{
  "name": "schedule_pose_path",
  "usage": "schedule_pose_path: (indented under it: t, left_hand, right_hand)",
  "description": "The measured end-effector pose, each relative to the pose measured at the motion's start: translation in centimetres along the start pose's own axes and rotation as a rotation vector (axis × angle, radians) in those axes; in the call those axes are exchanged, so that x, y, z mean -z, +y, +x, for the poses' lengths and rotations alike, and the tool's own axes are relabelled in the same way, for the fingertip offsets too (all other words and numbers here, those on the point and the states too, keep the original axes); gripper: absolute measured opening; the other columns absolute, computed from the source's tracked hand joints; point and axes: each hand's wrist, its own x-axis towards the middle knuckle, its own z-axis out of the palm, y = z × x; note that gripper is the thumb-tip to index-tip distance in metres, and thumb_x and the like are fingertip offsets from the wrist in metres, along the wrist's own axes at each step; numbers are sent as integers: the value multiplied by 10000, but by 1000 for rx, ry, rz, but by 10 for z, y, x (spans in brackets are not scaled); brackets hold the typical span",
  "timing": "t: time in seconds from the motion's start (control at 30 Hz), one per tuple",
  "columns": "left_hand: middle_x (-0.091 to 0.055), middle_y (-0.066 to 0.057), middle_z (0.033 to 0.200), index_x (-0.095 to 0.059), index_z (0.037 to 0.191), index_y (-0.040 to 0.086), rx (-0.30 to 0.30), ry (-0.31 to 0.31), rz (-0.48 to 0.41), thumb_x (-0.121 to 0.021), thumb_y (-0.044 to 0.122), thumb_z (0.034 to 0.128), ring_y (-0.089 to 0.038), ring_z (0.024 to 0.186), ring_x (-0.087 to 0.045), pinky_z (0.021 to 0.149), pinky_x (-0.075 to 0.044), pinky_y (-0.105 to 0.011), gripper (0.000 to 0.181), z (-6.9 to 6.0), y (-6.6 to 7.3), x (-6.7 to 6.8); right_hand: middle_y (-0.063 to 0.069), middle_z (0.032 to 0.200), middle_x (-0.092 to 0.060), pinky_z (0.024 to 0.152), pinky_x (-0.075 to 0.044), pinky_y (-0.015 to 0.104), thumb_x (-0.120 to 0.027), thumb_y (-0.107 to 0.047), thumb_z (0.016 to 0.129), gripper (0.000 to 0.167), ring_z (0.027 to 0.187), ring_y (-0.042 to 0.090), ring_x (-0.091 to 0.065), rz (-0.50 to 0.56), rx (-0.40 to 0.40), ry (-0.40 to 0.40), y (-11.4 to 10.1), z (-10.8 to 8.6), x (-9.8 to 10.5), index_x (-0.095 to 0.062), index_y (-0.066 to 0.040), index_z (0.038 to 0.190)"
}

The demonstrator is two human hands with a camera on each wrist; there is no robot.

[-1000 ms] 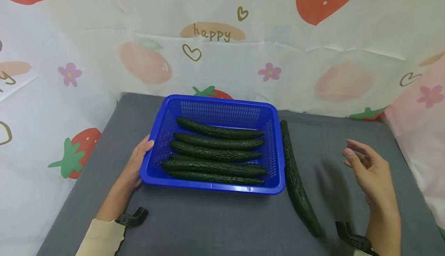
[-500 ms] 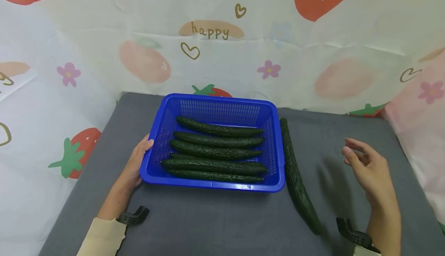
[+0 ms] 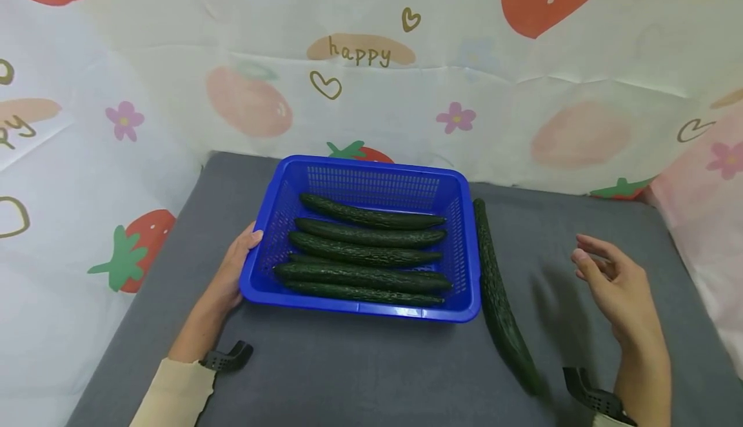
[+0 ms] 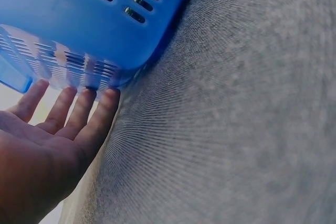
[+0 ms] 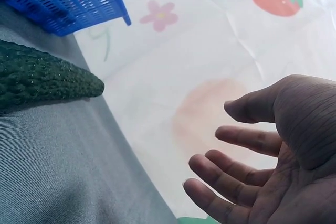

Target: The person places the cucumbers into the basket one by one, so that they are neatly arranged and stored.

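Observation:
My left hand (image 3: 232, 266) is at the left side of a blue plastic basket (image 3: 386, 317), thumb by its rim. In the left wrist view, the nearly straight fingers (image 4: 94, 124) touch the slotted side wall; the thumb is hidden there. Several dark green cucumbers (image 3: 371, 257) lie crosswise inside the basket. One longer cucumber (image 3: 502, 311) lies outside, along the basket's right side. My right hand (image 3: 621, 285) hovers to the right of that cucumber, holding nothing. Its fingers are loosely bent, with the thumb apart from them in the right wrist view.
Grey cloth covers the table (image 3: 348, 369). Behind it hangs a pale patterned curtain (image 3: 371, 111), close to the basket's back edge. More of this printed fabric borders the table at left and right. A black strap mount sits on each wrist.
The head view has shifted slightly. Both hands, the basket and the cucumbers otherwise keep their places.

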Motion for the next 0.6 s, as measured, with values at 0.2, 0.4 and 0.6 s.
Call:
schedule_pose_path:
  t: [0.2,0.4,0.6]
  left_hand:
    - [-627,91,1346,-172,1675,4,2,-2,9,-350,360,1143,-60,1178,-658,960,-573,-228,664,1,0,1]
    - [-638,86,1345,-176,1667,-13,-14,-12,-4,-347,342,1143,-63,1182,-664,963,-577,-228,655,2,0,0]
    - [-662,100,1305,-179,1662,-25,-5,0,-9,-341,323,1138,-63,1155,-672,953,-578,-227,649,1,0,0]
  right_hand:
    - [-342,1209,-501,782,-497,32,-577,-321,1095,538,939,-230,-587,-33,-14,-21,-1,1,-1,-503,-43,1550]
    - [-381,1162,-483,784,-491,29,-570,-311,1099,542,937,-239,-579,-44,0,-28,-1,3,-2,-492,-25,1553]
    - [-401,1149,-487,779,-492,28,-575,-296,1097,536,940,-242,-578,-45,13,-30,0,4,-4,-494,-13,1546]
